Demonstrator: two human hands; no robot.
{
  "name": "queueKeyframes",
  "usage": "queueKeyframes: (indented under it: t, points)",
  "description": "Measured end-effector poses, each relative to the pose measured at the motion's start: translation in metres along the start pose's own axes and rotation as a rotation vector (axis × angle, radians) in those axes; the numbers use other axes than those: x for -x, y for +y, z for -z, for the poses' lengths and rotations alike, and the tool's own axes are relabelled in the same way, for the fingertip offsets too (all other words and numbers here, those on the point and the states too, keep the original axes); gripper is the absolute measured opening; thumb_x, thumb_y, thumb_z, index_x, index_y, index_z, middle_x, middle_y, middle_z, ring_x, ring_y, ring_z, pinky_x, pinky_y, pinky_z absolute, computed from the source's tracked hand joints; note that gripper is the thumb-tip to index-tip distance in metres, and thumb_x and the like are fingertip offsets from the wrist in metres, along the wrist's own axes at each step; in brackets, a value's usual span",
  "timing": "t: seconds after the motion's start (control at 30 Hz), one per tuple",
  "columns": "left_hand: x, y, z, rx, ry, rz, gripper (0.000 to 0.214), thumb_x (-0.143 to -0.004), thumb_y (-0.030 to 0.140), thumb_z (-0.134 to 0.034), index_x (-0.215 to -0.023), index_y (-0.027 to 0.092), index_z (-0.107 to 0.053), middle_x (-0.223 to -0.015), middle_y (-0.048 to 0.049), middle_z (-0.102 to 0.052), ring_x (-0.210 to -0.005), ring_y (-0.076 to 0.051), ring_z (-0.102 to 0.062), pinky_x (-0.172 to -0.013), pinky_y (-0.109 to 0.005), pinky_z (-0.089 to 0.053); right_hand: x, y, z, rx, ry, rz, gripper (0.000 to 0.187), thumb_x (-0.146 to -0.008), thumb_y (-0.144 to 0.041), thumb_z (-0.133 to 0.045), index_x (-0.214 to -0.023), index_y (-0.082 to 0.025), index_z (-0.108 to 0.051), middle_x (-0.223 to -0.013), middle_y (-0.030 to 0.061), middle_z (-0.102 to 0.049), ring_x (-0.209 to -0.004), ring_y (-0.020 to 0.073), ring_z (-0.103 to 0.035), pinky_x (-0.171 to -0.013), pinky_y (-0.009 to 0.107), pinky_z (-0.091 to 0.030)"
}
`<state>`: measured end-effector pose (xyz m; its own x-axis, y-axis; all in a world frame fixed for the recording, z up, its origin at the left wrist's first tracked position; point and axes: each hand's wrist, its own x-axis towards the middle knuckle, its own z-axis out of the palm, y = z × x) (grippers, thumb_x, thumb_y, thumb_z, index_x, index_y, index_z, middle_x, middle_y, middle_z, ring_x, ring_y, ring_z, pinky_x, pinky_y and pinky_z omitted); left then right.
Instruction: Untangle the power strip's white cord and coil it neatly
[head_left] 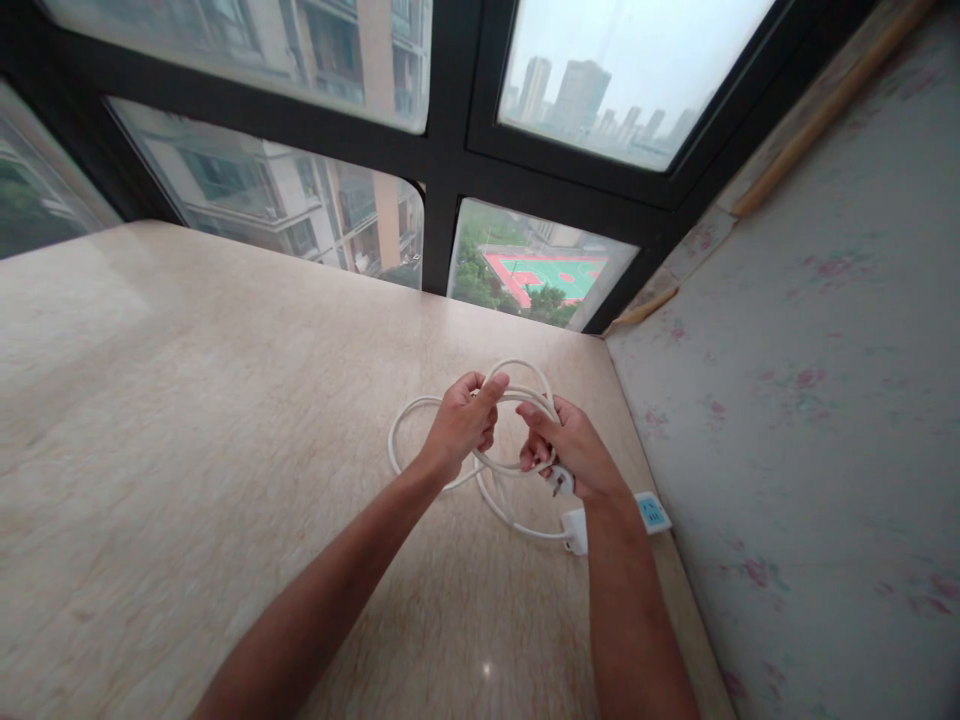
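My left hand (466, 418) pinches a white power cord (519, 364) between thumb and fingers, on the left side of a few round loops. On the right side of the same loops, my right hand (559, 438) is closed around the cord. A white plug (561, 481) with metal prongs hangs just below my right fingers. One slack loop of cord lies on the sill to the left of my left hand. The cord's other end runs into a white power strip (576, 531), whose middle is hidden under my right forearm; its far end shows blue sockets.
The pale marble-look window sill (187, 420) stretches far to the left. Dark window frames (442, 170) rise behind the cord. A flower-patterned wall (810, 430) closes off the right side, close to the power strip.
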<state>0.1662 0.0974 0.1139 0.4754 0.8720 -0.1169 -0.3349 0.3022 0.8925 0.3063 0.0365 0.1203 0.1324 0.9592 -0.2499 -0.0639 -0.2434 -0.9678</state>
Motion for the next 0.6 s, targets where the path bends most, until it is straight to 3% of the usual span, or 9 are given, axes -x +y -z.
queueKeyframes:
  t: [0.17,0.3,0.47,0.6]
  points:
    - [-0.002,0.005,0.004,-0.005,-0.123,0.018,0.048,-0.076,0.065,-0.062,-0.079,0.018,-0.052,-0.054,0.0025,-0.056,-0.041,-0.011,-0.051,-0.044,-0.022,-0.039,0.001,-0.003,0.001,-0.092,0.148,0.121,0.046,-0.069,-0.058,-0.075,-0.079,-0.021,-0.050,-0.035,-0.0138,-0.039,-0.027,0.0099,-0.046,-0.024,0.014,-0.029]
    - [-0.008,0.004,0.011,0.010,-0.298,0.036,0.058,-0.077,0.072,-0.055,-0.085,0.015,-0.063,-0.067,-0.0065,-0.067,-0.065,-0.020,-0.065,-0.069,-0.031,-0.048,0.008,-0.014,0.001,-0.245,0.251,0.281,0.044,-0.068,-0.055,-0.078,-0.073,-0.020,-0.051,-0.034,-0.0136,-0.036,-0.026,0.0095,-0.044,-0.022,0.015,-0.029]
    - [-0.019,-0.012,0.024,-0.188,-0.405,0.056,0.055,-0.081,0.068,-0.054,-0.096,0.017,-0.068,-0.090,-0.0114,-0.073,-0.094,-0.025,-0.066,-0.088,-0.038,-0.044,0.016,-0.023,-0.006,-0.363,0.342,0.466,0.041,-0.069,-0.050,-0.080,-0.071,-0.020,-0.053,-0.035,-0.0128,-0.037,-0.027,0.0084,-0.042,-0.024,0.015,-0.029]
    - [-0.023,-0.027,0.033,-0.411,-0.545,0.054,0.045,-0.084,0.059,-0.057,-0.091,0.016,-0.070,-0.094,-0.0111,-0.073,-0.092,-0.021,-0.065,-0.083,-0.032,-0.045,0.022,-0.030,-0.006,-0.413,0.446,0.591,0.041,-0.071,-0.049,-0.079,-0.069,-0.020,-0.051,-0.036,-0.0129,-0.035,-0.029,0.0075,-0.041,-0.026,0.015,-0.031]
